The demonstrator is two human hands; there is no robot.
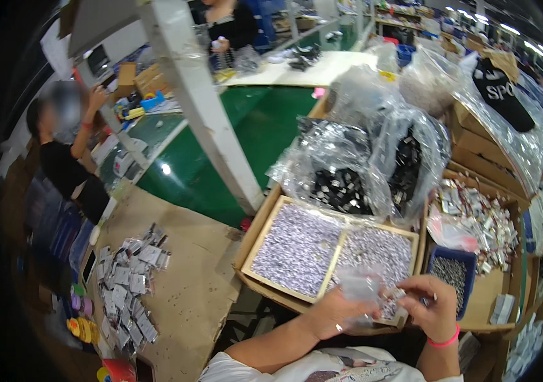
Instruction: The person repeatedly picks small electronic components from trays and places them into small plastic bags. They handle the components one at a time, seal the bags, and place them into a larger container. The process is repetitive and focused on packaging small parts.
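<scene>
Currently both bare hands meet over the near right part of a shallow pale wooden tray (278, 286) with two compartments. The left hand (338, 311) reaches in from the lower edge, its fingers closed on a small clear plastic bag (359, 286), which is above the tray's right compartment. Close by, to the right of the bag, the right hand (436, 309), with a bright pink band (444, 339) around its wrist, bends its fingers inward at a small pale piece (392, 294); I cannot tell whether they grip it, as it is too small to make out.

Small mottled white-and-purple pieces (297, 245) fill both compartments. Just right of the tray, a blue plastic bin (469, 291) holds small dark metallic parts, inside a brown cardboard box (483, 311) with a heap of silvery packets (485, 229). Behind the tray lie large clear bags (367, 162) with black pieces in them. Farther left, flat grey-white packets (122, 296) lie heaped on a brown cardboard-covered surface (189, 274), well apart from the hands.
</scene>
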